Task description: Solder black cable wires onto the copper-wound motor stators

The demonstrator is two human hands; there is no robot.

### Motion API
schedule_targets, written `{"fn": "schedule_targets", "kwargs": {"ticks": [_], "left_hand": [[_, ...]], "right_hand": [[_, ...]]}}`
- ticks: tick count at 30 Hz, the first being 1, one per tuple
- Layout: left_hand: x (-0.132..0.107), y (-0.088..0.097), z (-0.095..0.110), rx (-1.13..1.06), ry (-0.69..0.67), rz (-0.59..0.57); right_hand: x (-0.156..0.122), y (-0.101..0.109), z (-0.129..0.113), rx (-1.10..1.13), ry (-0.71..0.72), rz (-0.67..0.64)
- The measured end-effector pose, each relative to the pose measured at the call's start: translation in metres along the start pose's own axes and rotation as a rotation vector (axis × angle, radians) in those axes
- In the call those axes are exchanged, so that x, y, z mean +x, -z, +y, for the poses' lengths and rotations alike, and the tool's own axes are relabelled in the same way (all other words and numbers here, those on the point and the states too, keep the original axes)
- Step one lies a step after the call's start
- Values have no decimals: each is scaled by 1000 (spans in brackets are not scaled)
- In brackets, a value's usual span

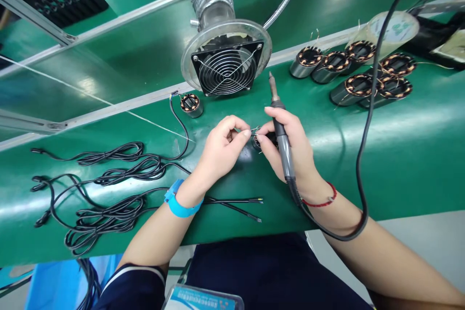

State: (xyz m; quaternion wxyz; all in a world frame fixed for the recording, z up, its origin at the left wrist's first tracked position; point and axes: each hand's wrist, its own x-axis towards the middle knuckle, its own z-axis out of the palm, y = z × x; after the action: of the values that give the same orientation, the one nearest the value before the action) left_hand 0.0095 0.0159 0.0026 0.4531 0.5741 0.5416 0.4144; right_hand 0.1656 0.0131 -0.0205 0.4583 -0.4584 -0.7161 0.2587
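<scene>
My right hand (292, 143) holds a soldering iron (286, 152) between its fingers, with the tip pointing up and away from me. The thumb and a finger of that same hand also pinch at thin wire just above a motor stator (271, 139), which is largely hidden behind the hand. From the left, my left hand (227, 147) comes close to it, thumb and forefinger closed on a thin wire (254, 129). Which lead each hand grips is too small to make out. Two stripped black cable ends (240, 200) lie below, near my left wrist.
A fume extractor fan (227, 70) faces me behind the hands. Several copper-wound stators (354, 89) stand at the right back; a single stator (191, 105) with a cable beside it stands left. Coiled black cables (112, 213) cover the left. The iron's cord (363, 164) loops over my right forearm.
</scene>
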Motion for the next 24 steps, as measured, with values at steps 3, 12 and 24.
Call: {"fn": "schedule_targets", "kwargs": {"ticks": [3, 12, 24], "left_hand": [[-2, 4, 5, 160, -158, -56], [-3, 5, -4, 88, 84, -15], [-2, 4, -5, 89, 133, -37]], "right_hand": [[1, 0, 1, 34, -4, 11], [-4, 0, 3, 80, -15, -43], [5, 1, 9, -73, -5, -67]]}}
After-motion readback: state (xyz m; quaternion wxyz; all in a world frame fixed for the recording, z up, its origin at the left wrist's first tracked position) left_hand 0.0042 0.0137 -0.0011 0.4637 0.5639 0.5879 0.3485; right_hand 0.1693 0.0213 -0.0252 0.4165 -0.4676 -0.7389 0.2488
